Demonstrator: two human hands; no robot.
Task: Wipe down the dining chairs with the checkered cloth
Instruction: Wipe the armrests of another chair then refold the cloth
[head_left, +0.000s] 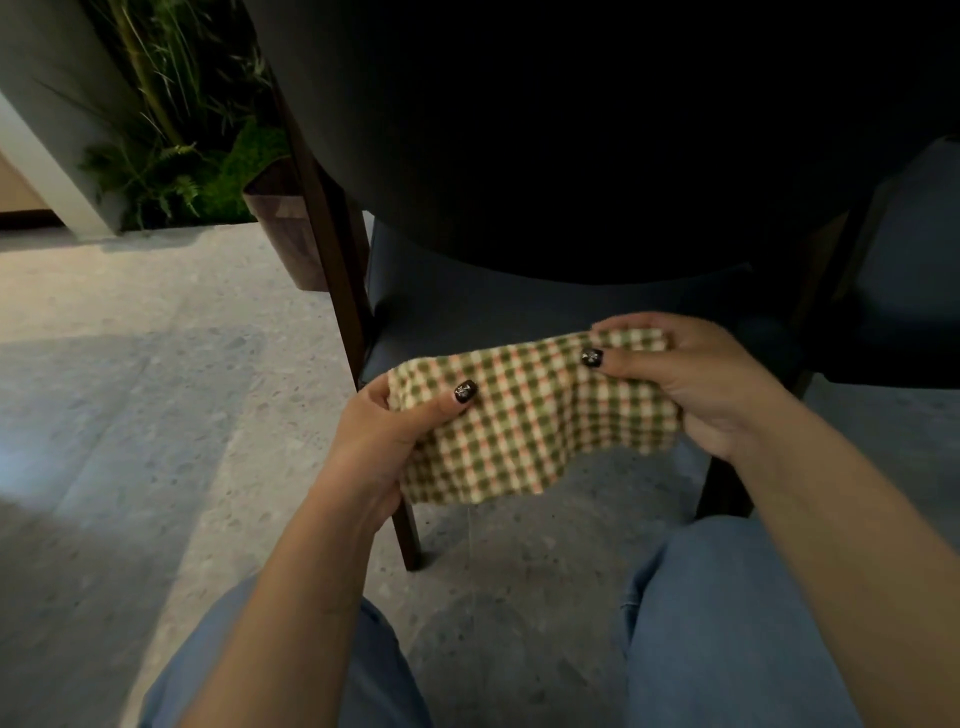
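Head view: left hand, right hand pinch checkered cloth taut before chair.

A home dining area: upholstered chair, terrazzo floor, indoor greenery.

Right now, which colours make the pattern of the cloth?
Green and cream checks with thin pink-red lines on the checkered cloth, seen in the head view.

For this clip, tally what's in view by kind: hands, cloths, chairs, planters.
Hands: 2, left hand and right hand, both gripping the cloth
Checkered cloth: 1
Dining chairs: 2, the near chair and a second chair partly visible at right
Wooden planter with greenery: 1
Total: 6
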